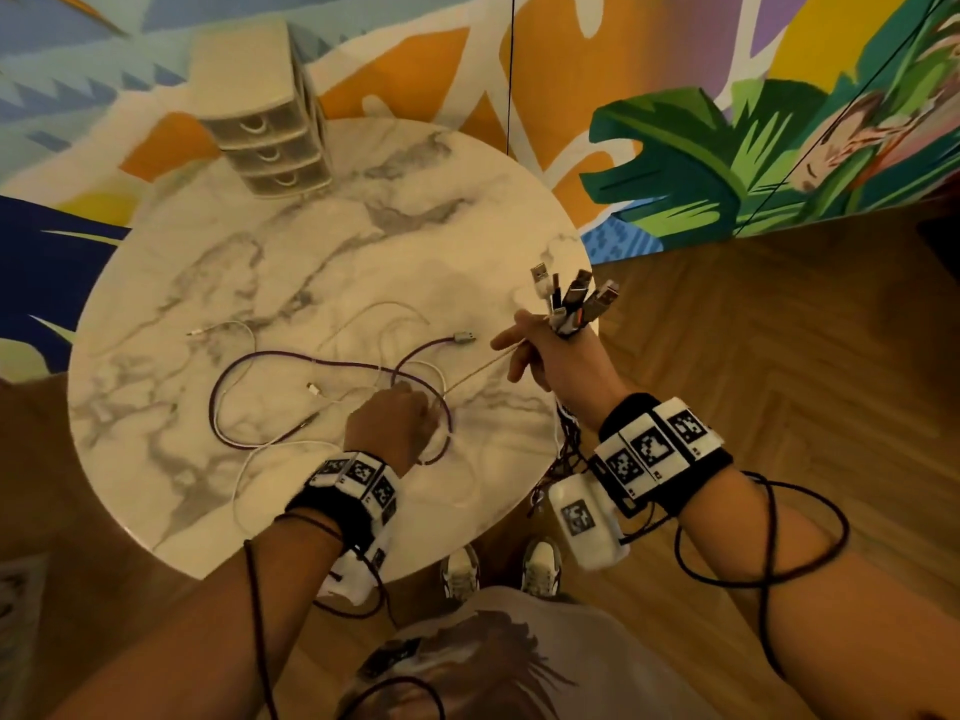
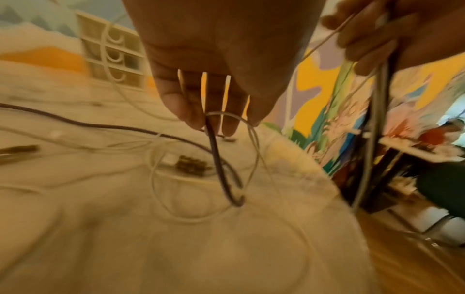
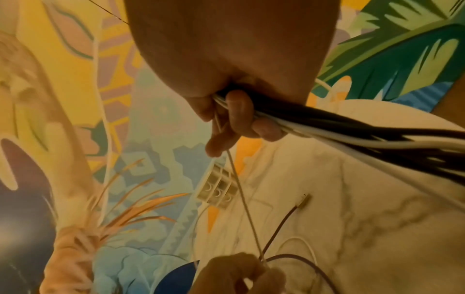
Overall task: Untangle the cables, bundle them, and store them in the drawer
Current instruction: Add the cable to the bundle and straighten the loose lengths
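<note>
On the round marble table (image 1: 322, 241) lie a purple cable (image 1: 311, 363) and several thin white cables (image 1: 244, 335), looped over each other. My left hand (image 1: 400, 420) reaches down onto them near the front edge. In the left wrist view its fingertips (image 2: 196, 121) pinch a loop of the purple cable (image 2: 219, 165) together with a thin pale cable (image 2: 254, 147). My right hand (image 1: 537, 350), raised at the table's right edge, grips a bundle of cables (image 3: 332, 127) with the plugs (image 1: 571, 298) sticking up. A thin pale cable (image 1: 475, 375) runs taut between the two hands.
A small beige three-drawer unit (image 1: 265, 132) stands at the table's far left edge, drawers closed. A painted mural wall is behind it. Wooden floor (image 1: 779, 356) lies to the right; my shoes (image 1: 498, 566) are under the near edge. Black wires wrap my right forearm (image 1: 769, 537).
</note>
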{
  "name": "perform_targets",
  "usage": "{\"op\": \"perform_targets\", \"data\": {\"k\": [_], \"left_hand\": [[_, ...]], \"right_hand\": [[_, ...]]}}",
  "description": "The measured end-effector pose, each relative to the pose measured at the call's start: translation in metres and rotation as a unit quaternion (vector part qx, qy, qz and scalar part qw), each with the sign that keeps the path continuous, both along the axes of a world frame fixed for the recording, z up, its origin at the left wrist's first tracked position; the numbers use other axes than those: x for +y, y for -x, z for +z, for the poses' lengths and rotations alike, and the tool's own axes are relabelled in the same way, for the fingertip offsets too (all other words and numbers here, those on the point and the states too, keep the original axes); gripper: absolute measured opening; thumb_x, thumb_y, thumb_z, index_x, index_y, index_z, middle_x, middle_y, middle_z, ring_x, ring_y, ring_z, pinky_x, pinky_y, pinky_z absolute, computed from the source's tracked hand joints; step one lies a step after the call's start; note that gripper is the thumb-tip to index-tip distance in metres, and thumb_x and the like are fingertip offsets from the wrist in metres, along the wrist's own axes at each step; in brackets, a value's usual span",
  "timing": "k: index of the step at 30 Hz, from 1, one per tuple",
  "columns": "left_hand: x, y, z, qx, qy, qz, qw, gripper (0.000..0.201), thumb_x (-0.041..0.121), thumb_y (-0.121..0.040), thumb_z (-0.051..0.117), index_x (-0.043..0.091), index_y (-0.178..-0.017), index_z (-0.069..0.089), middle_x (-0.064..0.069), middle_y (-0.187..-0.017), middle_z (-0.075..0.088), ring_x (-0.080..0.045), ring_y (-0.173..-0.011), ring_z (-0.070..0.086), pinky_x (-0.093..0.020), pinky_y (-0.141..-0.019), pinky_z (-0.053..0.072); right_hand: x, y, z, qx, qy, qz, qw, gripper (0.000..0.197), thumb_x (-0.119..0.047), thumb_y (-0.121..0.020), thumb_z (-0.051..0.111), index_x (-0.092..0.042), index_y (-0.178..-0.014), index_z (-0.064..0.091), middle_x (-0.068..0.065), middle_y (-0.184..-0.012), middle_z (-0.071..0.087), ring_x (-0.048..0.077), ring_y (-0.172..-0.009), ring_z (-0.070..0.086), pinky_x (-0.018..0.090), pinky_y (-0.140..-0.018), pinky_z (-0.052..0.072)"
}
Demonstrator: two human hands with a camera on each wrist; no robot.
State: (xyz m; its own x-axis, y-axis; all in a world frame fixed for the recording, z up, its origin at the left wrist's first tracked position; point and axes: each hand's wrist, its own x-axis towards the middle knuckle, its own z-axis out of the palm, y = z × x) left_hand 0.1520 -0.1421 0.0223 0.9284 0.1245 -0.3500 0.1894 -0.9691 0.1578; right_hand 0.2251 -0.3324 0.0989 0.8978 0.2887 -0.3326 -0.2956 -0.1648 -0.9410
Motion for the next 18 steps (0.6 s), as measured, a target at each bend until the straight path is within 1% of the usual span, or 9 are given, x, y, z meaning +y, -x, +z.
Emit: {"op": "perform_targets", "data": {"k": [2,5,7,9,10,12,14,16,18], "left_hand": [[0.019,-0.007,-0.005,0.012,-0.047,-0.008,0.999,0.034,0.046,-0.092,0.045,0.016,-0.096,0.061,-0.006,-0.110,0.054,-0.028,-0.103,0.052,-0.040,-0.077,0.048],[0.059,-0.013,-0.009,-0.025,-0.105,0.008,0.994,0.036,0.039,-0.091,0.050,0.013,-0.115,0.058,-0.010,-0.127,0.051,-0.032,-0.116,0.044,-0.043,-0.092,0.039],[0.084,-0.010,-0.013,0.008,-0.141,0.038,0.989,0.038,0.037,-0.090,0.049,0.018,-0.123,0.056,-0.007,-0.131,0.051,-0.032,-0.122,0.042,-0.043,-0.101,0.032],[0.093,-0.012,-0.009,0.069,-0.158,0.079,0.982,0.035,0.033,-0.092,0.043,0.022,-0.122,0.057,-0.005,-0.128,0.055,-0.031,-0.119,0.047,-0.042,-0.102,0.032],[0.092,-0.016,-0.004,0.046,-0.149,0.099,0.983,0.033,0.029,-0.091,0.042,0.020,-0.117,0.060,-0.008,-0.122,0.058,-0.033,-0.112,0.052,-0.043,-0.099,0.037],[0.075,-0.026,0.006,-0.123,-0.050,0.105,0.986,0.034,0.029,-0.085,0.044,0.012,-0.107,0.065,-0.014,-0.110,0.061,-0.037,-0.100,0.056,-0.045,-0.088,0.045],[0.032,-0.032,0.023,-0.264,0.110,0.030,0.958,0.042,0.033,-0.078,0.046,0.011,-0.109,0.064,-0.012,-0.112,0.060,-0.033,-0.102,0.054,-0.042,-0.089,0.046],[-0.017,-0.034,0.034,-0.219,0.228,-0.034,0.948,0.039,0.031,-0.084,0.055,0.015,-0.120,0.057,-0.004,-0.117,0.057,-0.021,-0.103,0.052,-0.034,-0.090,0.043],[-0.048,-0.035,0.021,-0.136,0.231,-0.061,0.961,0.025,0.026,-0.090,0.057,0.015,-0.112,0.061,-0.002,-0.109,0.059,-0.019,-0.096,0.051,-0.033,-0.085,0.042]], "right_hand": [[-0.005,-0.002,0.003,-0.008,-0.027,-0.032,0.999,0.042,-0.020,-0.102,0.041,0.009,-0.085,0.066,0.013,-0.060,0.060,0.003,-0.035,0.041,0.015,-0.042,0.028],[-0.013,-0.009,0.008,-0.002,-0.075,-0.101,0.992,0.044,-0.022,-0.102,0.040,0.007,-0.080,0.064,0.019,-0.063,0.058,0.006,-0.034,0.033,0.016,-0.039,0.023],[-0.020,-0.015,0.011,-0.004,-0.084,-0.129,0.988,0.045,-0.024,-0.102,0.039,0.004,-0.078,0.065,0.019,-0.064,0.059,0.009,-0.035,0.029,0.019,-0.039,0.020],[-0.024,-0.017,0.011,-0.007,-0.086,-0.140,0.986,0.046,-0.026,-0.102,0.039,0.001,-0.076,0.065,0.019,-0.064,0.061,0.010,-0.037,0.029,0.020,-0.040,0.020],[-0.024,-0.017,0.011,-0.007,-0.088,-0.141,0.986,0.046,-0.027,-0.102,0.039,0.001,-0.076,0.065,0.018,-0.064,0.061,0.010,-0.037,0.029,0.020,-0.041,0.020],[-0.021,-0.015,0.010,-0.005,-0.091,-0.137,0.986,0.046,-0.026,-0.102,0.040,0.003,-0.077,0.065,0.017,-0.063,0.061,0.010,-0.037,0.030,0.020,-0.041,0.021],[-0.016,-0.012,0.010,-0.002,-0.100,-0.126,0.987,0.046,-0.024,-0.102,0.040,0.011,-0.083,0.064,0.015,-0.061,0.061,0.009,-0.036,0.031,0.020,-0.041,0.022],[-0.010,-0.009,0.011,0.000,-0.109,-0.110,0.988,0.047,-0.024,-0.102,0.041,0.015,-0.088,0.063,0.014,-0.059,0.061,0.009,-0.037,0.031,0.021,-0.042,0.020],[-0.007,-0.007,0.015,-0.005,-0.107,-0.100,0.989,0.047,-0.025,-0.101,0.041,0.013,-0.086,0.063,0.014,-0.058,0.060,0.010,-0.038,0.033,0.023,-0.044,0.020]]}}
